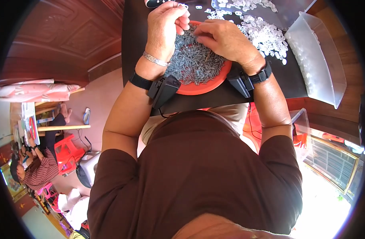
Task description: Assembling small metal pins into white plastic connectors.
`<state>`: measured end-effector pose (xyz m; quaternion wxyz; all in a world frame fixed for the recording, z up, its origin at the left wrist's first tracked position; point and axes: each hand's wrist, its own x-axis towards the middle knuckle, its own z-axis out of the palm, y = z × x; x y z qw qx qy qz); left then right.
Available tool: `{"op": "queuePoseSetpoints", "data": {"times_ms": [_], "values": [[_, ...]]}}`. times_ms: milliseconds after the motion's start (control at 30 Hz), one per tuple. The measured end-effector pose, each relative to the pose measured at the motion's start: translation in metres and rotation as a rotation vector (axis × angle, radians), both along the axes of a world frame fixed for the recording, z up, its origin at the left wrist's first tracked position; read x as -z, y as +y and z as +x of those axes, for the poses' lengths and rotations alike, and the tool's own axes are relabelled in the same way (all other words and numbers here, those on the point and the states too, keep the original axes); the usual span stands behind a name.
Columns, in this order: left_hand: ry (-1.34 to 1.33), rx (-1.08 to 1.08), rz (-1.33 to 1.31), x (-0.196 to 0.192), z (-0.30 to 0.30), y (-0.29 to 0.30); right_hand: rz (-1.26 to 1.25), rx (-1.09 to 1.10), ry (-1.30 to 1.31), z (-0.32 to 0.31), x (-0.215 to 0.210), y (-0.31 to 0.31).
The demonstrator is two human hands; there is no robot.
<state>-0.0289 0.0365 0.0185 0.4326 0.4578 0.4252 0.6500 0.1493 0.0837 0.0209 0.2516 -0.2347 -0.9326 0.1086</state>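
Observation:
My left hand (166, 24) is raised over the far left rim of a round orange-red bowl (195, 91). Its fingers are closed in a pinch on a small white plastic piece (184, 6). Small grey screws (196, 65) fill the bowl in a loose heap. My right hand (226, 40) reaches over the bowl's far right side, its bent fingertips down at the screws. Those fingers are drawn together, and whatever is between them is hidden. A heap of small white plastic pieces (266, 38) lies on the black table to the right of the bowl.
A translucent bin (318, 63) of white pieces stands at the table's right edge. Another clear container (286, 12) lies at the far right. A dark object (154, 3) sits beyond my left hand. Across the room at left, another person (41, 165) sits near red stools (67, 153).

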Motion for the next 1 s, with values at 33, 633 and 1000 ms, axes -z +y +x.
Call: {"op": "queuePoseSetpoints", "data": {"times_ms": [33,633,1000], "values": [[0.001,-0.004,0.000,0.000,0.000,0.000,-0.058,-0.043,-0.050,0.004,-0.006,0.001],[0.021,-0.018,-0.043,-0.007,0.006,-0.002,-0.213,-0.180,-0.230,0.009,-0.005,-0.005],[0.009,-0.004,-0.038,-0.005,0.004,-0.001,-0.161,-0.139,-0.302,0.006,-0.006,-0.011]]}}
